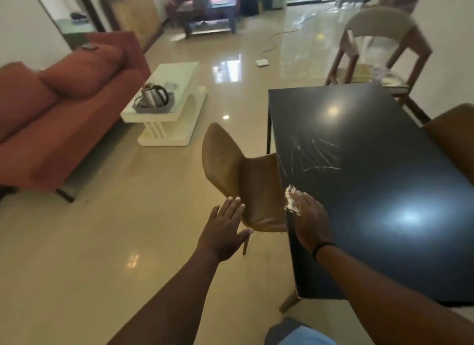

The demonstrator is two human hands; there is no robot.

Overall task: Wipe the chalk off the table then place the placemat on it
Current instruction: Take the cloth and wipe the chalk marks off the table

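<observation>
White chalk lines (315, 156) are scrawled on the black table (384, 190) near its left edge. My right hand (310, 220) presses a crumpled white tissue (292, 199) flat on the tabletop at the left edge, a short way nearer to me than the chalk. My left hand (225, 228) hovers open with straight fingers beside the table, over the seat edge of a brown chair (230, 175). On a far chair beyond the table lies something pale (389, 79) that may be the placemat; it is too blurred to tell.
The brown chair is tucked at the table's left side; another brown chair (454, 134) stands at the right. A wooden chair (379, 41) is past the far end. A red sofa (64, 108) and a white coffee table (166, 100) with a kettle stand left across the glossy floor.
</observation>
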